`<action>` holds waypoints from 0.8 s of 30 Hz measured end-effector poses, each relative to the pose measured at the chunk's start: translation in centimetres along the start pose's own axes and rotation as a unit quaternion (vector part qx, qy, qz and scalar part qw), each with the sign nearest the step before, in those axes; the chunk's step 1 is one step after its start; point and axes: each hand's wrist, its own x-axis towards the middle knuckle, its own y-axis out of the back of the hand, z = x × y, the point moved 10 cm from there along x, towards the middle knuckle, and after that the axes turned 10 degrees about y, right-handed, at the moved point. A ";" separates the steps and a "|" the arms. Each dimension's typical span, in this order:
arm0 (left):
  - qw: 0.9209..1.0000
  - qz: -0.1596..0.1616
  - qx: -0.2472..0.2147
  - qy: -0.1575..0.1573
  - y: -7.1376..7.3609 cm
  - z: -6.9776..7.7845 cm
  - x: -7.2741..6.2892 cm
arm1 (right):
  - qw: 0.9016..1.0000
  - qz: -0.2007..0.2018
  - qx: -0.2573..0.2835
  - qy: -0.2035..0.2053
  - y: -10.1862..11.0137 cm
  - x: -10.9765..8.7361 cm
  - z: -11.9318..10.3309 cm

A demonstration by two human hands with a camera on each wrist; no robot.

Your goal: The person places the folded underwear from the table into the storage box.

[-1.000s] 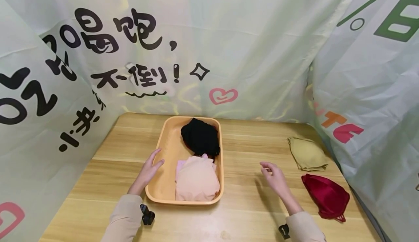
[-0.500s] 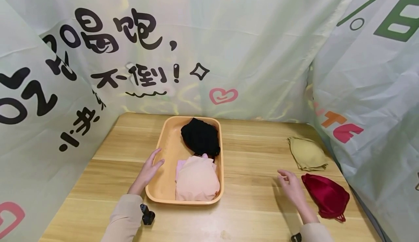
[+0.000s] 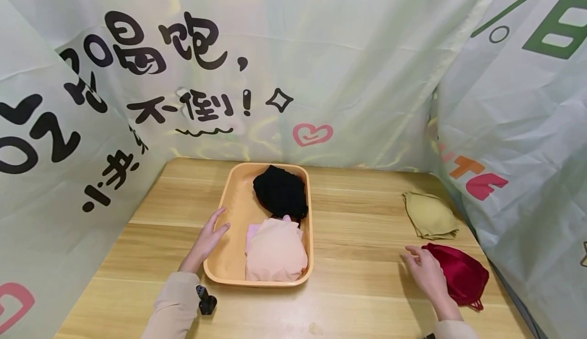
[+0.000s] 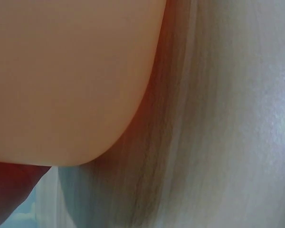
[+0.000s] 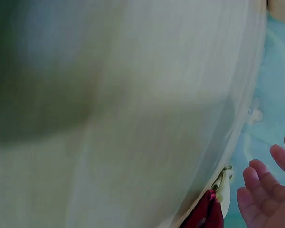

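Note:
An orange plastic tray (image 3: 228, 276) stands on the wooden table. My left hand (image 3: 207, 239) rests at its left rim, thumb over the inside, fingers loosely extended. In the left wrist view the tray's wall (image 4: 76, 95) fills the upper left. Inside the tray lie a black bundled garment (image 3: 281, 192) and a folded pale pink garment (image 3: 276, 252) over something lilac. My right hand (image 3: 428, 272) hovers just left of a folded dark red satin bra (image 3: 465, 276), partly overlapping it in the head view. Its fingers are loosely bent with nothing between them, also in the right wrist view.
Behind the red bra lies a folded olive-yellow cloth (image 3: 431, 215), near the table's right edge. Printed fabric sheets (image 3: 367, 99) hang around the back and both sides. Bare wooden tabletop (image 3: 353, 278) lies between the tray and my right hand.
My right hand has moved right and slightly toward me, from the middle of the right tabletop to beside the red bra. The left hand and the tray have stayed in place.

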 end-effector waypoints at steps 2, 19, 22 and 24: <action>1.000 0.001 -0.001 0.001 0.0 0.0 0.0 | 1.000 -0.009 -0.003 -0.002 0.1 0.0 0.3; 1.000 0.006 0.005 0.003 0.2 -0.4 0.1 | 0.995 -0.076 -0.066 -0.007 3.3 0.8 3.2; 1.000 0.005 0.004 0.007 0.1 -0.5 0.2 | 0.994 -0.073 -0.076 -0.017 4.0 0.7 3.7; 1.000 0.004 0.004 0.009 0.1 -0.5 0.2 | 0.993 -0.074 -0.077 -0.040 4.4 0.5 4.4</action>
